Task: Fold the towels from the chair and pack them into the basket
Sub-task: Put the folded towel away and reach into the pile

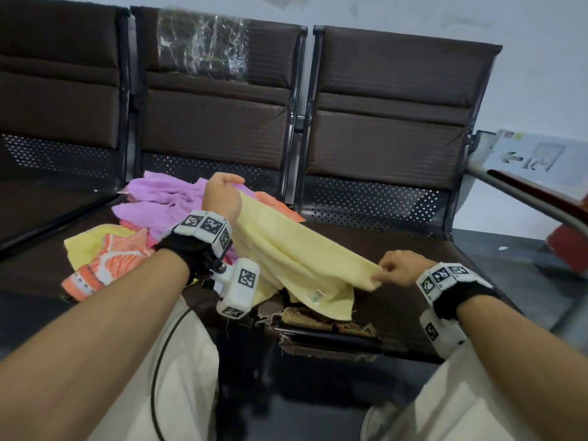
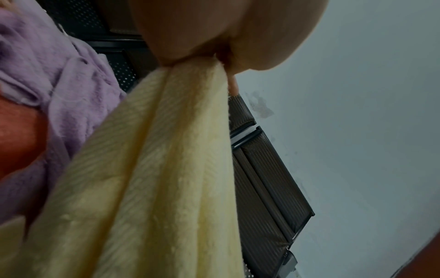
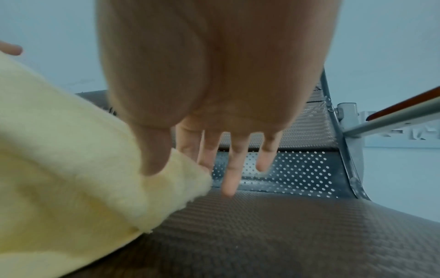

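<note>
Yellow towel (image 1: pixel 296 249) hangs between 2 grips: left hand (image 1: pixel 222 195) clutches 1 bunched end, right hand (image 1: pixel 397 267) pinches a corner. Pull taut before folding.

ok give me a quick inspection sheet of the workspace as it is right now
surface: brown padded seat of a row of chairs; its front edge is torn.
job's things: pale yellow towel lifted and stretched between both hands; purple towel and orange patterned towel heaped on the seat; basket not seen.
clutter: nothing seen.
hands: left hand grips one end of the yellow towel; right hand pinches the other.
cables: black cable over the person's lap.
surroundings: pale wall, railing on the right.
</note>
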A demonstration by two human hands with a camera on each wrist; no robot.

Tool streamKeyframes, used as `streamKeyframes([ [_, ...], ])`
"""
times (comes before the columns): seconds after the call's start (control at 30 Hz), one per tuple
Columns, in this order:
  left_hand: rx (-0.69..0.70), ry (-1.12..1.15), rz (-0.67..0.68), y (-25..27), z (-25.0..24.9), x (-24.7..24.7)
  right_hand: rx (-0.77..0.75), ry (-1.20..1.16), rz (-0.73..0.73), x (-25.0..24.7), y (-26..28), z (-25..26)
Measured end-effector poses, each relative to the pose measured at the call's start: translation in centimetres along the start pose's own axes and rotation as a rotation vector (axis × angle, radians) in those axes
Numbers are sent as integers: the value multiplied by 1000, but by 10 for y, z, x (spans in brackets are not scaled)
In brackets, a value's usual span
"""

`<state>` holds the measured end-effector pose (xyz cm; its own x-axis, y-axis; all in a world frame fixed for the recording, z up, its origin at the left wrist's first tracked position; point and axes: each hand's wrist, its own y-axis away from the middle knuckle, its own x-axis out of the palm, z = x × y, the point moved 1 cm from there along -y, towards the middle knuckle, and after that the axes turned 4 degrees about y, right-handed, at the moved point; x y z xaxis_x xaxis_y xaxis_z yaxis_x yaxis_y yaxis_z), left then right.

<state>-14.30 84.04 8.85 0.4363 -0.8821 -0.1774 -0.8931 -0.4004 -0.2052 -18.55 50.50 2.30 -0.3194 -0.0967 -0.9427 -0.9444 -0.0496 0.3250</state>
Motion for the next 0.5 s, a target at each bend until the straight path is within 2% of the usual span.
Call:
streamKeyframes([
  [0.2, 33, -98, 8, -1, 5, -1, 118, -311, -339, -11, 4, -7],
  [0.37, 211, -218, 61, -1, 13, -7, 172, -313, -258, -12, 1, -6],
  [0.5, 251, -313, 95, -2, 14, -16, 198, -510, -380, -17, 1, -13],
])
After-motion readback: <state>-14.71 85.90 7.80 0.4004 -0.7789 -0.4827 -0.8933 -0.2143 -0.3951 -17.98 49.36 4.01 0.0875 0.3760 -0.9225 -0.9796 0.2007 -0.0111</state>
